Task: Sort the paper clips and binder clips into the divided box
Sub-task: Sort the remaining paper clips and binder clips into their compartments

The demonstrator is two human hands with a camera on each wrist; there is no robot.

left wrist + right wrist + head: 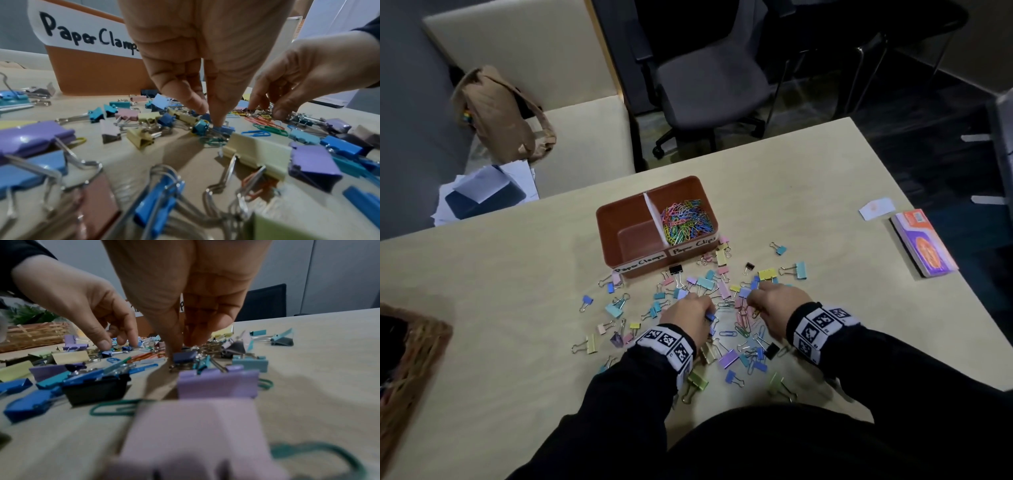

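Note:
The brown divided box (619, 219) stands mid-table, labelled "Paper Clamps" (86, 39) on the left and "Paper Clips" on the right. Coloured paper clips (686, 221) fill its right compartment; the left one is bare. Many pastel binder clips (705, 282) and a few loose paper clips (739, 329) lie scattered in front of it. My left hand (703, 308) reaches down into the pile and pinches a small blue binder clip (224, 129) between thumb and forefinger. Close beside it, my right hand (185, 345) has its fingertips closed on a dark blue binder clip (184, 357).
A wicker basket (410, 359) sits at the table's left edge. An orange and purple booklet (924, 243) and a white card (876, 208) lie at the far right. Behind the table are an office chair (709, 85), a bench with a brown bag (496, 113) and papers (486, 192).

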